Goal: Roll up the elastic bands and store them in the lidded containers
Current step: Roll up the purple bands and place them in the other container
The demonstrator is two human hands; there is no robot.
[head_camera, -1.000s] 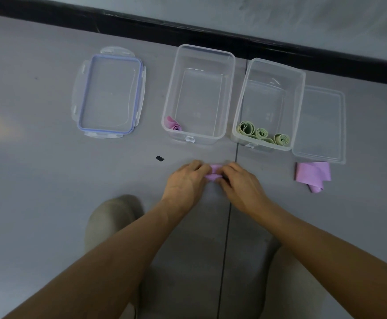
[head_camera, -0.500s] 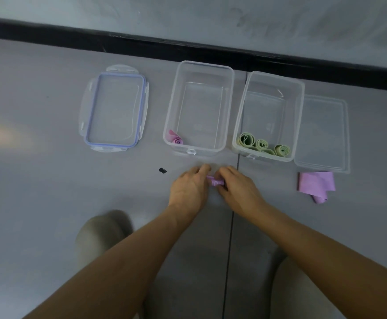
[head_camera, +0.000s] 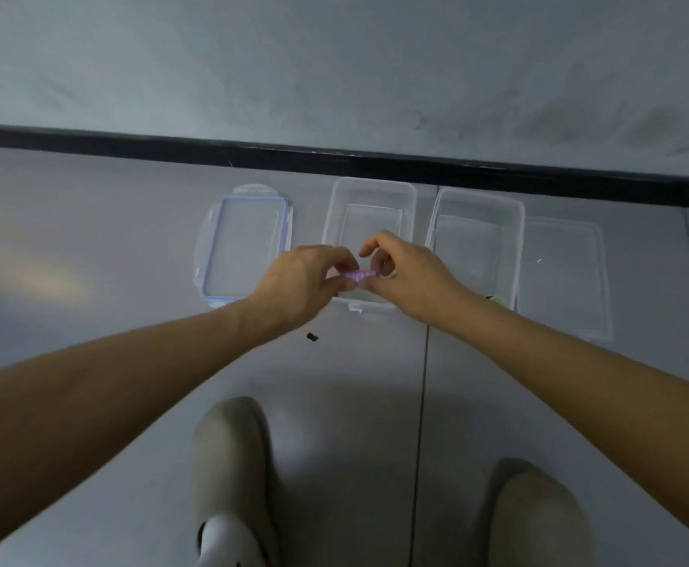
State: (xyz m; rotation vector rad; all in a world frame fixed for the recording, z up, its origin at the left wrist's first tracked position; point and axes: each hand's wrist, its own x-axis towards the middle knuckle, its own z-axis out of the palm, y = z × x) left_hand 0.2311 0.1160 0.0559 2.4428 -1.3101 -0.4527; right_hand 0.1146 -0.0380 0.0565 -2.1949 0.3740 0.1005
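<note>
A rolled purple elastic band (head_camera: 360,275) is pinched at its ends by the left hand (head_camera: 310,280) and right hand (head_camera: 410,276) over the open clear plastic container (head_camera: 373,182), likely so it is kept tight.

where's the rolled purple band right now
In the head view, centre frame: the rolled purple band is pinched between the left hand and right hand, over the near end of the left open container.

The grey floor (head_camera: 89,362), crossed by a dark seam (head_camera: 420,403), carries in a row near the wall (head_camera: 334,75) a blue-rimmed lid (head_camera: 244,247), a clear container (head_camera: 373,182), a second clear container (head_camera: 514,239) and a clear lid (head_camera: 563,280). A small black object (head_camera: 313,337) lies nearer.
</note>
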